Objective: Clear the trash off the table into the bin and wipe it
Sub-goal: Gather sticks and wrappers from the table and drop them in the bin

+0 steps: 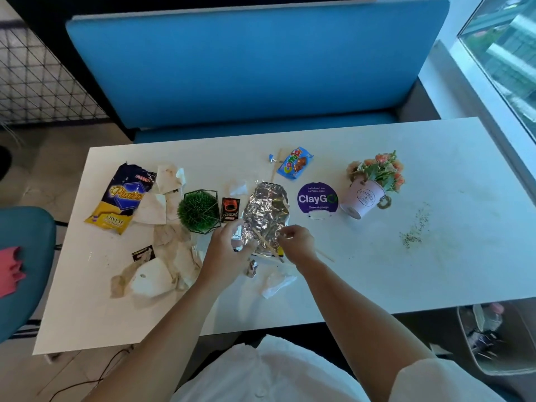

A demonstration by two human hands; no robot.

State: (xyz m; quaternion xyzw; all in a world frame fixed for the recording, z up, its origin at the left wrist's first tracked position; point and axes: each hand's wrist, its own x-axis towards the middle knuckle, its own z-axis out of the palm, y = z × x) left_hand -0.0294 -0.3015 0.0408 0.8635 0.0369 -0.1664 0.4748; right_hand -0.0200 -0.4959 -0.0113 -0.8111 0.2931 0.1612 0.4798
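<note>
The left hand [229, 250] curls its thumb and fingers round the near left corner of a crumpled foil sheet [266, 210], and the right hand [295, 242] pinches the sheet's near right edge between thumb and fingertips; whether it also catches one of the wooden sticks [268, 245] lying across that end cannot be told; the foil lies at the middle of the tabletop [435, 271], nearer the near edge than the far one; the step in hand looks like gathering trash, with the foil being bundled round the sticks, and nothing about the table suggests wiping has begun; just beside the hands lie a small foil ball [251, 269] and a white tissue [278, 281]; toward the left edge sit stained napkins [168, 236] and a chip bag [121, 198], and near the far edge a blue sweet wrapper [294, 163]; a green plant [198, 211], a purple sign [317, 198] and a flower pot [365, 198] stand among them and presumably stay; crumbs [414, 227] speckle the right part; the bin [499, 338] stands on the floor below the near right corner, so the next move calls for closing the foil into one tight bundle so no stick slips out, then carrying it right and down past the edge; a pink cloth [10, 271] waits on a chair [29, 227] off the left edge
</note>
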